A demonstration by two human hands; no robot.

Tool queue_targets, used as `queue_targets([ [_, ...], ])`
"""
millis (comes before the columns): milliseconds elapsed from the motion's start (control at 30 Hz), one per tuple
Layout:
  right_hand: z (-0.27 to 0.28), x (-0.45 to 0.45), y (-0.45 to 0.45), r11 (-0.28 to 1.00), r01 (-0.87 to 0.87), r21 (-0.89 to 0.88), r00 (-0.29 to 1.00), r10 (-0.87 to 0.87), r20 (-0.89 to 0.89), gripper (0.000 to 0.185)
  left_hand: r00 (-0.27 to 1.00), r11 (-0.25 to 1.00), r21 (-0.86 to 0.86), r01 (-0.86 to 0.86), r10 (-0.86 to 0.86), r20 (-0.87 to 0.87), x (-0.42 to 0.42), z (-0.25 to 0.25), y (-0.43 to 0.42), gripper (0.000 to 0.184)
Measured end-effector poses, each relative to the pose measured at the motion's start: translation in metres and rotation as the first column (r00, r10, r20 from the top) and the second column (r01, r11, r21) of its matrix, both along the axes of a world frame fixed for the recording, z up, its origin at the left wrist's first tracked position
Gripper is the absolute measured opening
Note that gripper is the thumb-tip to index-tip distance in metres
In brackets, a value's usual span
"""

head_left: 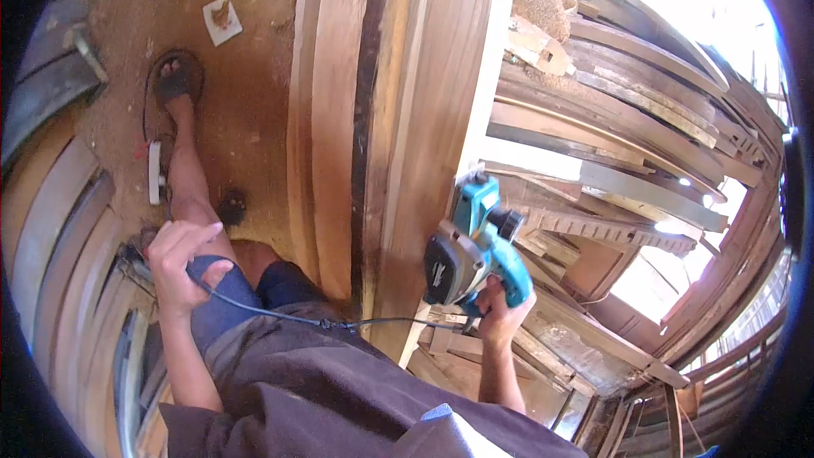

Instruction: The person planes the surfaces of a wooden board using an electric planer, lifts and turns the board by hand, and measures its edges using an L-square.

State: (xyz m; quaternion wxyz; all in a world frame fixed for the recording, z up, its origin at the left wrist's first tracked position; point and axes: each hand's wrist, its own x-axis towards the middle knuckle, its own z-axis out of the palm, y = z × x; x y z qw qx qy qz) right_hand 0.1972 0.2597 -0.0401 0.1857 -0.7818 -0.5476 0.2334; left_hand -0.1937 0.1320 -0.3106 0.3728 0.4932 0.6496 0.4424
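Note:
My right hand (504,307) is wrapped around the rear handle of a teal and black electric planer (475,246). The planer sits at the bright narrow edge of a long wooden board (441,85). From the planer's rear, a dark power cord (326,323) runs across my front to my left hand (185,261). That hand is raised over my thigh, fingers bent, with the cord passing by the thumb and through the hand; how tightly it is gripped is hard to see.
Several planks stand side by side against the board, on its left. Stacked timber (644,102) fills the right, with a notched piece (602,227) among it. More curved-looking planks (59,237) lie at left. A white paper (222,20) lies on the dusty floor (254,102) near my sandalled foot.

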Motion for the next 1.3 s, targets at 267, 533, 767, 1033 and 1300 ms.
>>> queue_targets([
  [267,0.001,-0.146,0.22,0.993,-0.113,0.047,0.993,0.11,0.051,0.017,0.981,0.962,-0.25,-0.109,0.145,0.127,-0.08,-0.016,0.082,0.07],
  [533,-0.01,-0.272,0.395,0.974,-0.169,0.15,0.983,0.178,-0.05,0.015,0.941,0.95,-0.233,-0.209,0.26,0.215,-0.154,-0.01,0.162,0.072],
  [767,-0.019,-0.348,0.603,0.904,-0.395,0.16,0.911,0.409,-0.06,0.02,0.947,0.949,-0.199,-0.244,0.277,0.162,-0.187,0.0,0.202,0.066],
  [1033,-0.007,-0.4,0.718,0.89,-0.438,0.124,0.837,0.454,-0.305,0.014,0.925,0.935,-0.141,-0.324,0.345,0.161,-0.157,0.005,0.214,0.063],
  [1300,0.001,-0.232,0.394,0.913,-0.406,0.049,0.886,0.38,0.265,0.015,0.928,0.941,-0.118,-0.319,0.335,0.165,-0.135,0.016,0.166,0.067],
])
